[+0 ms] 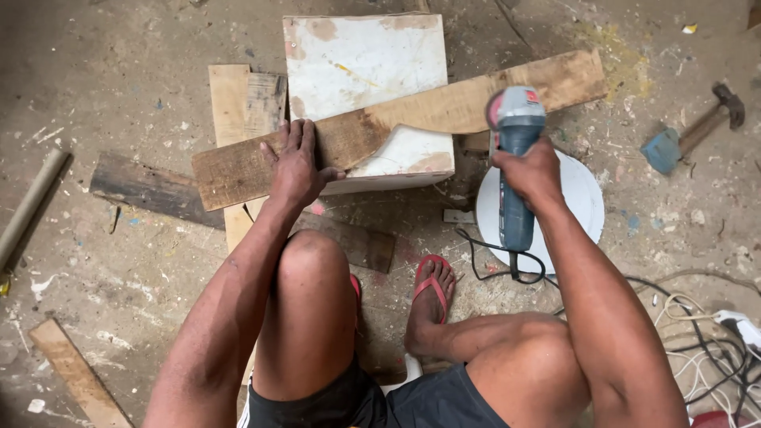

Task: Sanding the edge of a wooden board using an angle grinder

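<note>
While the left hand (pixel 297 162) is pressing flat on the stiff, rough plank (pixel 396 123), the right hand (pixel 529 170) is gripping a probably heavy grinder (pixel 515 158) mid-body.

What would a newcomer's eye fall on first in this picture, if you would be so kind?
Most striking is the angle grinder gripped in the right hand, its head over the long wooden plank at centre right. The left hand presses that plank flat onto a white block. A hammer lies on the dusty floor at far right.
</note>
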